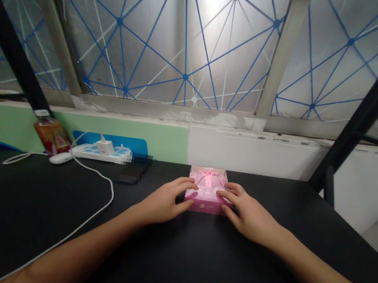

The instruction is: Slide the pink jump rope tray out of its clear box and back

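Observation:
A pink box (207, 206) lies flat on the black desk in the middle of the head view. Its top looks clear or shiny, with pink strands showing near the far end; what is inside I cannot make out. My left hand (166, 199) grips the box's left side, fingertips on the top and thumb at the near left corner. On the opposite side, my right hand (252, 216) holds the right edge in the same way, its thumb at the near right corner. Both hands touch the box, which sits between them.
A white power strip (119, 154) with a plugged-in charger (105, 147) stands at the back left. Its white cable (112, 191) runs forward across the desk (187, 278). Nearby are a bottle (51, 134) and a blurred dark object (132, 170). Black posts (362, 111) flank the desk.

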Demonstrator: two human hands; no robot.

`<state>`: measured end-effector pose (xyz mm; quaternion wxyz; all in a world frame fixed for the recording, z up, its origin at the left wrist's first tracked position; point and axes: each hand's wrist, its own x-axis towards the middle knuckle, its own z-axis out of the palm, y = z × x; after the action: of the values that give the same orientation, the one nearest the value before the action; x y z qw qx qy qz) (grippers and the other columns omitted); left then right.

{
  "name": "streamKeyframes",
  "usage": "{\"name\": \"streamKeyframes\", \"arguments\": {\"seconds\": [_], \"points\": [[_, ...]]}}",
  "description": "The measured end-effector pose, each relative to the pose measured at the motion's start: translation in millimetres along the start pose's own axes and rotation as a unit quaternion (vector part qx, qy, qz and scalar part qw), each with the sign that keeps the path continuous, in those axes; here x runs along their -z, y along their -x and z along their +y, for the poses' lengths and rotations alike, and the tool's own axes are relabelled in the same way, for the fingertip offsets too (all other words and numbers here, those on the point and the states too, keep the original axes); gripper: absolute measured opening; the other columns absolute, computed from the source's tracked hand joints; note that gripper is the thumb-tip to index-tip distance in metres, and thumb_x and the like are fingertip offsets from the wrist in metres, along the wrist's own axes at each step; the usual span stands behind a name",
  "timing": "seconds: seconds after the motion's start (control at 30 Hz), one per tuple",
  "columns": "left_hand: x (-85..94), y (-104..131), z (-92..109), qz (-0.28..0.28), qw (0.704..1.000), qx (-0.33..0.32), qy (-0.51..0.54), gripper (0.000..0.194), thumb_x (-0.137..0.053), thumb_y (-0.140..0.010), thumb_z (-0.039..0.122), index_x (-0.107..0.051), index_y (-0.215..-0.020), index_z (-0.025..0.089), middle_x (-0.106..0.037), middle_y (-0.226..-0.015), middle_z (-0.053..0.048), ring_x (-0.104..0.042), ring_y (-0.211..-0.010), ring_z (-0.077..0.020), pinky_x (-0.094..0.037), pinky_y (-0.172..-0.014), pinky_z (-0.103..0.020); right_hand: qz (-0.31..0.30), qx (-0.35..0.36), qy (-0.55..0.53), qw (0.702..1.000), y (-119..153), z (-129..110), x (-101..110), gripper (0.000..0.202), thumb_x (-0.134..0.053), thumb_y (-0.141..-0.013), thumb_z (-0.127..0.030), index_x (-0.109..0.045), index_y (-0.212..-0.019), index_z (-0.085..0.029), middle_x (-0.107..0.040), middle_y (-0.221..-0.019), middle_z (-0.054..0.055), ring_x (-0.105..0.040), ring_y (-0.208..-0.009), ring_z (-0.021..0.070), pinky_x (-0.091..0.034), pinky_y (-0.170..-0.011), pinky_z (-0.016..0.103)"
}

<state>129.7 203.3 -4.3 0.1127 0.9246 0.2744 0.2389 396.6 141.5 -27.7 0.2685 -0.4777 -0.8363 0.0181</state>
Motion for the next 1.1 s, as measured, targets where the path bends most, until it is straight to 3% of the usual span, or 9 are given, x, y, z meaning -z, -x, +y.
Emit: {"name": "streamKeyframes", "arguments": {"seconds": [0.27,0.5,0.63,0.87,1.0,1.1], "points": [[13.0,4,4,0.003,1.0,0.009,0.015,0.032,-0.054,-0.088,0.018,-0.061,-0.119,0.022,-0.049,-0.139,-0.008,-0.048,-0.127,-0.0223,-0.039,-0.109,-0.038,0.005,-0.041,0.006,0.999,-4,-20,11,0.038,-0.049,-0.09,-0.022,-0.057,-0.128,-0.022,-0.047,-0.135,0.014,-0.056,-0.115,0.0263,-0.047,-0.098,0.044],[24.2,8,-3,-0.026,0.999,0.011,0.022,0.04,-0.051,-0.086,0.014,-0.059,-0.124,0.023,-0.05,-0.139,-0.008,-0.048,-0.128,-0.0219,-0.04,-0.108,-0.038,-0.037,-0.014,-0.018,0.999,-11,-20,17,0.039,-0.052,-0.09,-0.024,-0.056,-0.129,-0.023,-0.049,-0.136,0.012,-0.055,-0.117,0.0245,-0.045,-0.1,0.042],[29.3,9,-1,-0.033,0.999,0.005,0.016,0.033,-0.051,-0.091,0.023,-0.06,-0.123,0.022,-0.051,-0.137,-0.009,-0.048,-0.127,-0.0216,-0.039,-0.108,-0.038,-0.015,-0.021,0.058,0.998,-15,-26,18,0.031,-0.051,-0.094,-0.035,-0.062,-0.119,-0.022,-0.059,-0.125,0.011,-0.061,-0.107,0.0258,-0.051,-0.091,0.043],[28.4,7,1,-0.05,0.998,0.025,0.01,0.033,-0.044,-0.098,0.031,-0.059,-0.126,0.023,-0.052,-0.138,-0.007,-0.045,-0.13,-0.0199,-0.036,-0.111,-0.037,-0.031,0.011,0.192,0.981,-18,-36,14,0.031,-0.037,-0.099,-0.025,-0.063,-0.115,-0.018,-0.066,-0.117,0.014,-0.067,-0.094,0.0283,-0.052,-0.082,0.047],[29.0,7,1,-0.054,0.998,0.024,0.01,0.034,-0.039,-0.1,0.032,-0.06,-0.125,0.022,-0.053,-0.137,-0.006,-0.045,-0.13,-0.0189,-0.035,-0.111,-0.035,-0.027,-0.006,0.136,0.99,-17,-33,15,0.03,-0.04,-0.099,-0.031,-0.062,-0.116,-0.019,-0.065,-0.117,0.012,-0.063,-0.103,0.0267,-0.051,-0.088,0.044],[29.6,6,1,-0.056,0.998,0.026,0.011,0.035,-0.037,-0.101,0.033,-0.06,-0.124,0.022,-0.053,-0.138,-0.005,-0.045,-0.131,-0.0197,-0.034,-0.112,-0.036,-0.02,-0.021,0.066,0.997,-13,-28,20,0.039,-0.051,-0.093,-0.038,-0.055,-0.127,-0.02,-0.057,-0.129,0.013,-0.056,-0.115,0.0263,-0.048,-0.096,0.042]]}}
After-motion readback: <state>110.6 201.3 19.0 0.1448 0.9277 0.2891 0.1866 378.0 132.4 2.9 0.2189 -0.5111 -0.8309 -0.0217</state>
